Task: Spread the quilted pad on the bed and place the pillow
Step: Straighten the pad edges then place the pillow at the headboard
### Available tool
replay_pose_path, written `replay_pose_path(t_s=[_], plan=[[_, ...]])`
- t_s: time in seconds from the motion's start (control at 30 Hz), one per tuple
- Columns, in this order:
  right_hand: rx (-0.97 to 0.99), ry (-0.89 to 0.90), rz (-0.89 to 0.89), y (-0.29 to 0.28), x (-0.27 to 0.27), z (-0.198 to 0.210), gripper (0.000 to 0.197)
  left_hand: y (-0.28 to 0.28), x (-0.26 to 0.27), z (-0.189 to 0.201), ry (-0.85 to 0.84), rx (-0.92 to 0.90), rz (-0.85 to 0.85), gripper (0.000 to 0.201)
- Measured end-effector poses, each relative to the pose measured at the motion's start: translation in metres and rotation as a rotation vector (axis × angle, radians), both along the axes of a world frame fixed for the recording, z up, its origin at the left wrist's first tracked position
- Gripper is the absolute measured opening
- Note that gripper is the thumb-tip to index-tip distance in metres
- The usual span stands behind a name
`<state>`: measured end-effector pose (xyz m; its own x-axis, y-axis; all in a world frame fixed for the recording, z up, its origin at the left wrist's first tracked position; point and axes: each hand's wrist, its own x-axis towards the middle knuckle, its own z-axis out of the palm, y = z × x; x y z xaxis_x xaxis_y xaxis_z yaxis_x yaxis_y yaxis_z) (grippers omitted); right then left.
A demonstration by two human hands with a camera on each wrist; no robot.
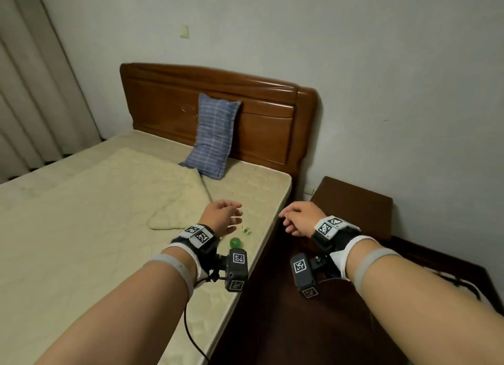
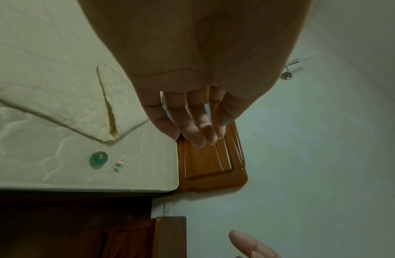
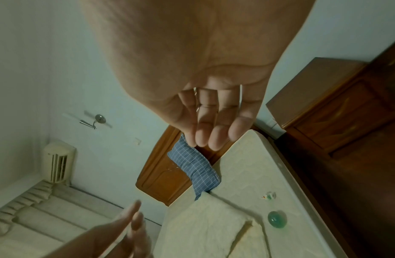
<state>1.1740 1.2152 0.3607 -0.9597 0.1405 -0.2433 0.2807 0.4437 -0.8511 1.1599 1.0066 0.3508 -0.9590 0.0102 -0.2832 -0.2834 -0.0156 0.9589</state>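
Note:
A cream quilted pad lies over most of the mattress, with its near corner folded back on itself. A blue checked pillow leans upright against the wooden headboard. My left hand hovers empty above the mattress just right of the folded corner, fingers relaxed. My right hand hangs empty past the bed's side edge, fingers loosely extended. The pad's folded corner and the pillow also show in the wrist views.
A green ball and a small white toy lie on the mattress near its side edge. A dark wooden nightstand stands right of the bed. Curtains hang at the left.

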Motion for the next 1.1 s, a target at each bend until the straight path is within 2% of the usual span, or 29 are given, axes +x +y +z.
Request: replay_pose_path(t_s=[0.13,0.43,0.53,0.63,0.73,0.83,0.93,0.97,1.1], plan=[[-0.056,-0.029,0.051,-0.003,-0.101,-0.015,0.026,-0.016,-0.073,-0.015,-0.037,-0.019,0.104,0.021],[-0.089,-0.168,0.319,-0.028,-0.334,-0.099,0.027,-0.029,-0.243,-0.090,-0.231,-0.082,0.396,0.020],[-0.092,-0.211,0.417,-0.041,-0.410,-0.119,0.026,-0.033,-0.293,-0.102,-0.264,-0.148,0.483,0.020],[-0.097,-0.262,0.478,-0.061,-0.459,-0.134,0.025,-0.054,-0.332,-0.110,-0.308,-0.185,0.575,0.018],[-0.079,-0.329,0.550,-0.089,-0.493,-0.154,0.027,-0.081,-0.352,-0.132,-0.386,-0.120,0.692,0.016],[-0.050,-0.383,0.637,-0.118,-0.519,-0.181,0.026,-0.103,-0.371,-0.175,-0.486,-0.051,0.795,0.013],[-0.028,-0.421,0.692,-0.140,-0.545,-0.216,0.026,-0.115,-0.390,-0.236,-0.611,0.040,0.864,0.006],[-0.024,-0.439,0.692,-0.145,-0.554,-0.231,0.027,-0.119,-0.397,-0.260,-0.649,0.062,0.873,0.010],[0.019,-0.486,0.695,-0.158,-0.594,-0.297,0.030,-0.135,-0.434,-0.344,-0.727,0.158,0.906,0.060]])
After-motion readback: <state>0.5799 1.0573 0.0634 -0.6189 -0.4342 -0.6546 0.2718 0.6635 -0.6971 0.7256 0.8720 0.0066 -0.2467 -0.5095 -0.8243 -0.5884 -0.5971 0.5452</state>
